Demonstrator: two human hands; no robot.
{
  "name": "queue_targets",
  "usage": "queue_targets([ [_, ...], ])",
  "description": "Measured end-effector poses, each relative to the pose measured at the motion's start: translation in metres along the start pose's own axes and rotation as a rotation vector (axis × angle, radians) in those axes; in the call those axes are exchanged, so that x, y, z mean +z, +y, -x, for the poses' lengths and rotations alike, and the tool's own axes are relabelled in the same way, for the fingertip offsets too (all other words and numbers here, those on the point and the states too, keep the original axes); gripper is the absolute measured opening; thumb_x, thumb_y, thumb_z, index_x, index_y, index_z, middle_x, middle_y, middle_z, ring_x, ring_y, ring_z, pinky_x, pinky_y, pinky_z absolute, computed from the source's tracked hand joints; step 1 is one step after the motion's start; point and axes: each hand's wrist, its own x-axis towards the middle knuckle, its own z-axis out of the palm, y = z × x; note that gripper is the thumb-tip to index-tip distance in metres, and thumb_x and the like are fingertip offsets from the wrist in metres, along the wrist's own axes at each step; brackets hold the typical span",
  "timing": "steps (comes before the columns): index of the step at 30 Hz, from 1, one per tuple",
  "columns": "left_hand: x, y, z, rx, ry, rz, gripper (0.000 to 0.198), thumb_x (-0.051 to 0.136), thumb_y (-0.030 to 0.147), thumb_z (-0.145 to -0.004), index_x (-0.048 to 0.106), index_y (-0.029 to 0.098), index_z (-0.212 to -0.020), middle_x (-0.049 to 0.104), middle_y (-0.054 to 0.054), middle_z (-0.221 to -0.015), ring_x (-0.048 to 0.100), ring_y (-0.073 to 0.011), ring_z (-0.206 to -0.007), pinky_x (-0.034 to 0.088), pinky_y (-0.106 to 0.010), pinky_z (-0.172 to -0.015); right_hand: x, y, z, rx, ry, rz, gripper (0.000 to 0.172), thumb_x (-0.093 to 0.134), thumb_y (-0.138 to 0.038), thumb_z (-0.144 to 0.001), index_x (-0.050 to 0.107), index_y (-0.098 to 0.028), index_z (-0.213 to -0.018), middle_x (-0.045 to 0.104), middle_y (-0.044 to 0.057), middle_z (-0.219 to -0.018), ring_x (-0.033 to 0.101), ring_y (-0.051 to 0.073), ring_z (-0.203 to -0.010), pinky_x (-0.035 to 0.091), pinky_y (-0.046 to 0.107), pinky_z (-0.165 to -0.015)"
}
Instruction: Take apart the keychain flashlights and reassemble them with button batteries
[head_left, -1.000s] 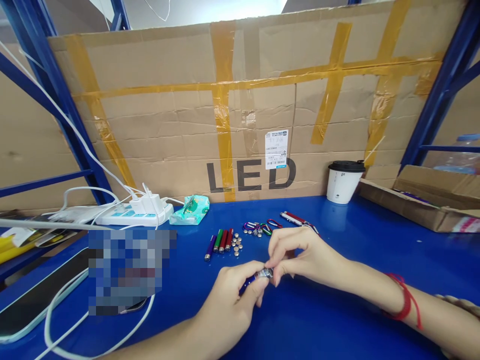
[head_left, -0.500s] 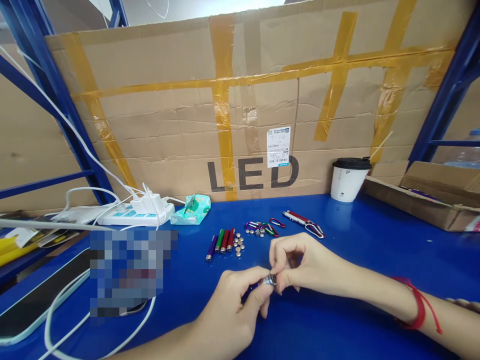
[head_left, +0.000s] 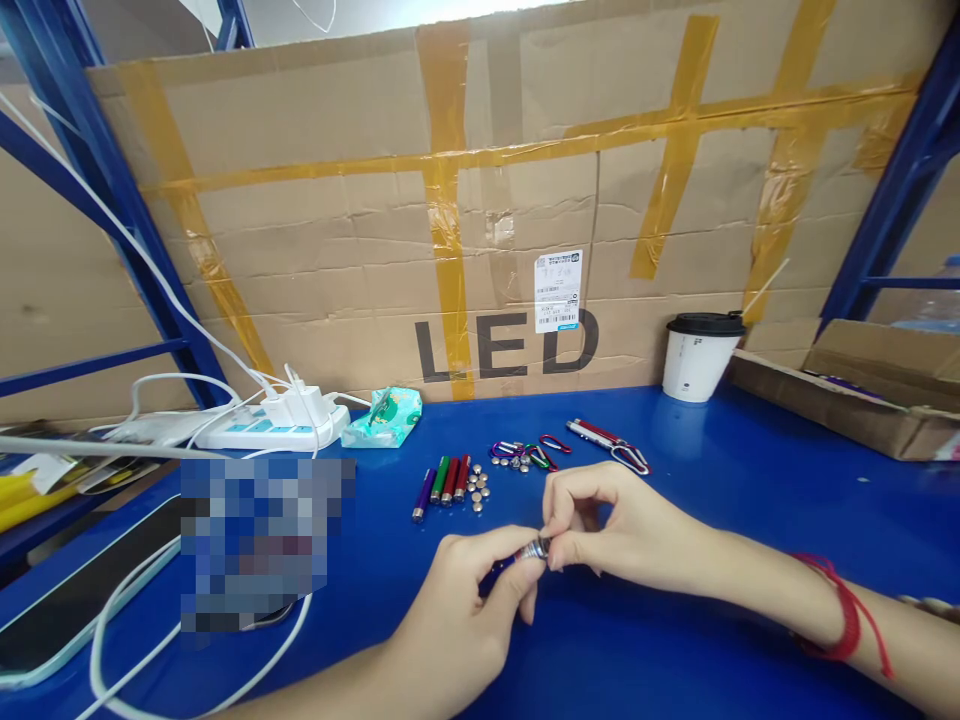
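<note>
My left hand [head_left: 469,610] is closed round a small tube, its silver end [head_left: 534,549] showing between thumb and index finger. The rest of the tube is mostly hidden by the fingers. My right hand [head_left: 600,520] pinches at that silver end with thumb and fingertips; whether a separate small part is in the pinch, I cannot tell. Beyond my hands lie a purple tube [head_left: 424,494], a green tube [head_left: 440,480] and red tubes [head_left: 456,480], all with silver ends. Several small silver round pieces [head_left: 478,487] are scattered beside them.
Coloured carabiners [head_left: 541,457] and finished-looking pens with clips [head_left: 600,437] lie farther back. A lidded paper cup [head_left: 699,360] and an open cardboard box [head_left: 855,410] stand right. Left are a phone [head_left: 90,580], white cables, a power strip [head_left: 255,430] and a teal packet [head_left: 384,418].
Both hands have risen very slightly together, and the silver end has tilted a little in the fingers. The grips stay the same.
</note>
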Motion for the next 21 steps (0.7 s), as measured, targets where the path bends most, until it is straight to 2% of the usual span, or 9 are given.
queue_targets([
  [21, 0.0004, 0.0002, -0.0011, -0.002, 0.029, -0.005, 0.033, 0.038, 0.034, -0.091, 0.054, 0.016, -0.070, 0.047, 0.002, -0.057, 0.042, -0.0106, -0.055, 0.030, -0.022, -0.055, 0.0000, -0.0033, 0.0008, -0.073, 0.027, 0.151, 0.041, 0.067, -0.052, -0.075, 0.051, -0.016, -0.063, 0.052, -0.002, -0.056, 0.045, 0.008, -0.043, 0.035, 0.018, -0.040],
])
